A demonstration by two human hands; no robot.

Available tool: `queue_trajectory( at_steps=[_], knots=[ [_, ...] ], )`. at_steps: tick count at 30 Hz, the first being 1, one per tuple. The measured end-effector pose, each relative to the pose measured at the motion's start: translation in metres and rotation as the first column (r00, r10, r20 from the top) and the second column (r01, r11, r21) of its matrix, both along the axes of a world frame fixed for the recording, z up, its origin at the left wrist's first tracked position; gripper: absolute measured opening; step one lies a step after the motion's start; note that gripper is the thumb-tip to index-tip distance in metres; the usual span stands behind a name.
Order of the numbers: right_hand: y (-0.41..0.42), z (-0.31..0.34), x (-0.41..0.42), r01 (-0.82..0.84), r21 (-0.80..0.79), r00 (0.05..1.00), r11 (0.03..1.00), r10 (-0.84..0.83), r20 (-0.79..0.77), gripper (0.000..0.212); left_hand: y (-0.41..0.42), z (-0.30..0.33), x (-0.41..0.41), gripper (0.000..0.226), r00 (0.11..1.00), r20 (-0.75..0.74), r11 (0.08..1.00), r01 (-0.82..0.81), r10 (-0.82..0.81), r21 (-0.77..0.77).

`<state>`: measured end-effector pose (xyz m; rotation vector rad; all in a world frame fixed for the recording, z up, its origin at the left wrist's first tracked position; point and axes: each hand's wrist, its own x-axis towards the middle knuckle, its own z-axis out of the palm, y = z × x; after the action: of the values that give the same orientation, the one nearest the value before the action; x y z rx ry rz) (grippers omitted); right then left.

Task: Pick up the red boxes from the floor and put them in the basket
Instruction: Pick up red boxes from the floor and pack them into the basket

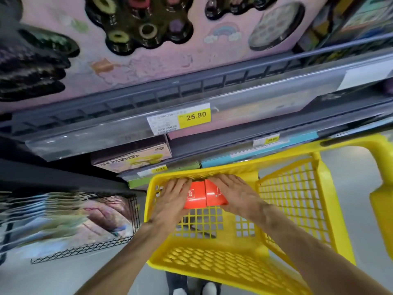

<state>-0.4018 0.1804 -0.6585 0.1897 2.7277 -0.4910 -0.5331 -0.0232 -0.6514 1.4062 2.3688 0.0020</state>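
Two red boxes sit side by side inside the yellow basket, against its far wall. My left hand lies over the left red box, fingers curled around its left side. My right hand covers the right red box from the right. The two boxes touch along their inner edges. Both hands reach down into the basket from its near rim. Whether the boxes rest on the basket floor is hidden by my hands.
Store shelves with price labels stand just beyond the basket. A black wire rack of packaged goods is at the left. The basket's yellow handle curves at the right. Grey floor and my shoes lie below.
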Motion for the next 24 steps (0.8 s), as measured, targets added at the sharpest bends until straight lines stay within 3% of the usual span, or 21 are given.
queue_trajectory(
  at_steps=[14, 19, 24],
  knots=[
    [-0.001, -0.011, 0.013, -0.026, 0.027, 0.999, 0.999, 0.026, -0.020, 0.099, -0.005, 0.008, 0.008, 0.099, 0.998, -0.056, 1.000, 0.010, -0.009, 0.012],
    [0.008, 0.048, 0.034, 0.039, 0.029, 0.999, 0.999, -0.039, -0.007, 0.090, -0.008, 0.053, 0.005, 0.089, 0.999, -0.004, 0.997, 0.043, -0.042, 0.069],
    [0.018, 0.152, 0.074, 0.105, 0.096, 0.992, 0.990, -0.097, -0.084, 0.084, 0.008, 0.140, 0.015, 0.080, 0.986, -0.014, 0.964, 0.163, -0.164, 0.212]
  ],
)
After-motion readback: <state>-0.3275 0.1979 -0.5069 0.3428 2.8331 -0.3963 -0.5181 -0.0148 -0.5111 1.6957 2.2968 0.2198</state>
